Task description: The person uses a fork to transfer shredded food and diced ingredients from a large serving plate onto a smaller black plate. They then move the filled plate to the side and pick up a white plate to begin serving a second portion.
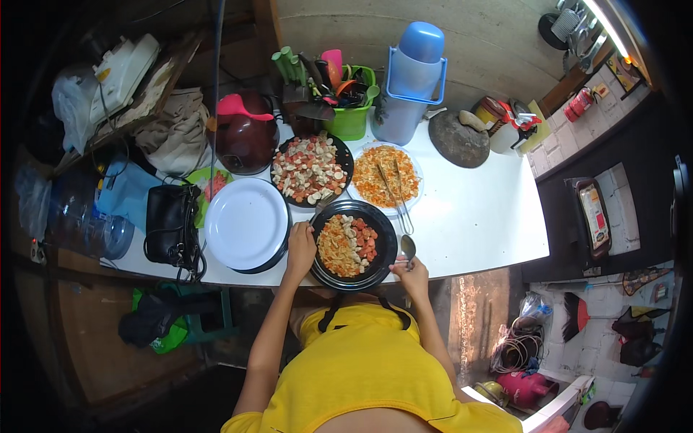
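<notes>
Near the table's front edge sits a black plate (389,230), with a bed of orange-flecked rice (334,246) on its left side. Pale sliced pieces (354,250) run down the middle, and reddish sausage-like chunks (366,238) lie on the right. My left hand (301,252) is at the plate's left rim, gripping a metal fork (323,204) that points away from me. At the right rim, my right hand (413,275) holds a metal spoon (408,247), its bowl pointing away from me over the white table.
Behind the plate are a dark pan of mixed chunks (309,170) and a white plate of rice (385,173) with metal tongs (399,197). Stacked plates (247,224) and a black bag (170,224) stand left. A blue thermos (409,86) and a stone slab (459,139) are farther back.
</notes>
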The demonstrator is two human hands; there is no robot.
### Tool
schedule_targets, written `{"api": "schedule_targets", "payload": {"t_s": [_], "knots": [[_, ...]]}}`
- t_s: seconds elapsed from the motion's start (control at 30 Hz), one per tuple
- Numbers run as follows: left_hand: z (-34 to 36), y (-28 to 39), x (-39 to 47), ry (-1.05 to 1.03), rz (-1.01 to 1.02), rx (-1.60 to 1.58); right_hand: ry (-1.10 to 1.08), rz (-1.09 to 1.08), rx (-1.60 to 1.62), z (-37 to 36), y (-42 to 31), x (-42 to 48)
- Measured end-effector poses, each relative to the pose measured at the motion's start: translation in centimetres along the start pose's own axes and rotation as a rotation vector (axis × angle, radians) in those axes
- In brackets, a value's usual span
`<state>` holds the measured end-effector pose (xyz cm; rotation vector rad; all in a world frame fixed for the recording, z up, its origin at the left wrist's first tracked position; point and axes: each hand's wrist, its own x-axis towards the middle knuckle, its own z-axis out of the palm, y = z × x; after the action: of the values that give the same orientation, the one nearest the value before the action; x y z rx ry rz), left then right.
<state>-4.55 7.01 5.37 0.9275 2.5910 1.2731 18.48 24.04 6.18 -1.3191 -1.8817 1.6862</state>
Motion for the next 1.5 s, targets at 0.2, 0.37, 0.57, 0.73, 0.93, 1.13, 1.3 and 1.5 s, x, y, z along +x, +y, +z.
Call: {"api": "schedule_targets", "payload": {"t_s": [0.2, 0.37, 0.57, 0.73, 0.93, 1.13, 1.3, 1.5], "knots": [[-0.5, 1.8, -4.1, 0.085, -0.058, -0.038, 0.095, -0.165, -0.2, -0.6, -1.6, 3.0], [-1.4, 2.8, -8.2, 0.059, -0.243, -0.078, 0.157, -0.303, -0.285, -1.1, -2.3, 4.2], [-1.1, 1.1, -7.7, 0.175, -0.279, -0.241, 0.253, -0.255, -0.376, -1.1, -2.1, 2.1], [-1.1, 0.7, -6.3, 0.104, -0.314, -0.31, 0.242, -0.269, -0.298, -0.7, -1.8, 2.1], [-1.0, 0.6, -7.7, 0.124, -0.338, -0.345, 0.214, -0.341, -0.268, 0.4, -2.6, 3.6], [-1.6, 0.3, -8.7, 0.19, -0.338, -0.172, 0.189, -0.436, -0.392, 1.2, -4.4, 4.1], [-3.5, 2.6, -8.0, 0.133, -0.278, -0.104, 0.059, -0.572, -0.607, 0.8, -6.5, 1.5], [-5.0, 5.2, -7.2, 0.099, -0.253, 0.022, -0.024, -0.629, -0.596, 1.1, -6.1, 0.3]]}}
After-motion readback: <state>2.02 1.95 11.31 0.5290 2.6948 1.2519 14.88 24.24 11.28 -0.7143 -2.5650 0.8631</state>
